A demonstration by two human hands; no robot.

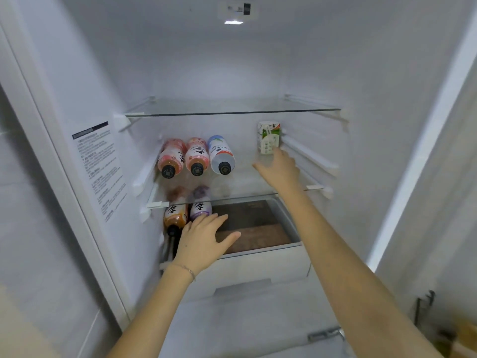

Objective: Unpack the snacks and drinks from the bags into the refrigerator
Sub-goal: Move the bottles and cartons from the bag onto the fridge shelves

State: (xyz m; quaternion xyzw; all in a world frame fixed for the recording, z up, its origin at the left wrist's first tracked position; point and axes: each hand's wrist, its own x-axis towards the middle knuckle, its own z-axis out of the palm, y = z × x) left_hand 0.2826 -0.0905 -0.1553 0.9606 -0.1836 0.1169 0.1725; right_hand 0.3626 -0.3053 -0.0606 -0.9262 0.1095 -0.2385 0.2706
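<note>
Head view: the milk carton (pixel 269 137) stands upright at the right rear of the middle glass shelf (pixel 240 180), long axis vertical, printed face forward. It is just beyond the right hand (pixel 280 167), whose fingers (pixel 282 156) are spread and released; I cannot tell if they touch it. The left hand (pixel 204 237), straight-fingered and holding nothing, is lower down, over the near end of the purple bottle (pixel 200 209), which lies front to back.

A: What colours are found on the glass shelf (pixel 242 180)?
B: At its left end, a first bottle (pixel 172 155) and a second bottle (pixel 197 153) are coloured pink-red, with white labels marked by black brushstrokes. A third bottle (pixel 219 151) is printed white, pale blue and red. All three caps are black.
A: And at the shelf's right?
B: A carton (pixel 269 137) is patterned white and green.
A: Below the shelf?
B: An orange bottle (pixel 175 217) and a purple bottle (pixel 200 209) are seen, likewise labelled white with black strokes.
</note>
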